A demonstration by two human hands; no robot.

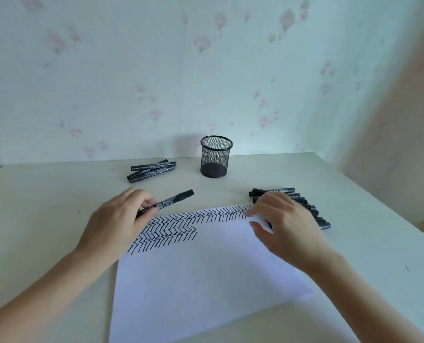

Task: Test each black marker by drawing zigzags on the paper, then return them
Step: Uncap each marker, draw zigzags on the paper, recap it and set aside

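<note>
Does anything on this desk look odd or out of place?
Yes: the mesh pen cup stands empty, while black markers lie loose on the desk in a pile to its left and a row on the right.

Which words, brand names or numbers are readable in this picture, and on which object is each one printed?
No text can be read with certainty.
Marker in the left hand: pale print on the barrel, too blurred to read.
Pile of markers left of the mesh cup: pale labels, too small to read.
Row of markers by the right hand: label strip on the top one, unreadable.
Paper: only drawn zigzags, no writing.
</note>
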